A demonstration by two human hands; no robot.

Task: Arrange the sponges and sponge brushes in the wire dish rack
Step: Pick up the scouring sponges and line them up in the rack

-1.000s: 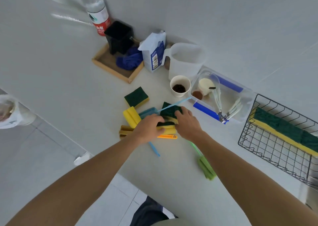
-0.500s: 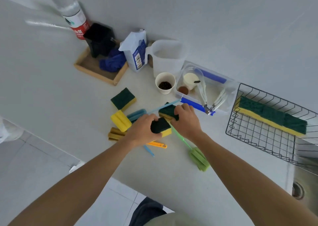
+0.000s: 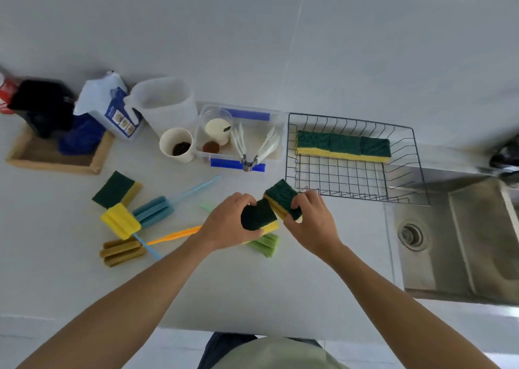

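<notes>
- Left hand (image 3: 227,225) curled around a green-and-yellow sponge (image 3: 259,219), held above the desk (image 3: 280,290).
- Right hand (image 3: 310,221) gripping a second sponge (image 3: 280,198), tilted, green side up, just beside the first and close to the near left corner of the wire rack (image 3: 355,159).
- Inside the rack, against its far side: a row of sponges (image 3: 343,145), green on top, yellow edge facing the camera.
- Lying on the desk to the left: one more loose sponge (image 3: 116,190), plus sponge brushes with blue (image 3: 153,211), yellow (image 3: 120,221) and tan (image 3: 122,252) heads, clustered and crossing each other.
- Green brush head (image 3: 265,244) partly hidden under the left hand.
- Behind: paper cup (image 3: 177,145), clear plastic tub (image 3: 241,138), white jug (image 3: 164,103), wooden tray (image 3: 56,155).
- Steel sink (image 3: 460,236) right of the rack.
</notes>
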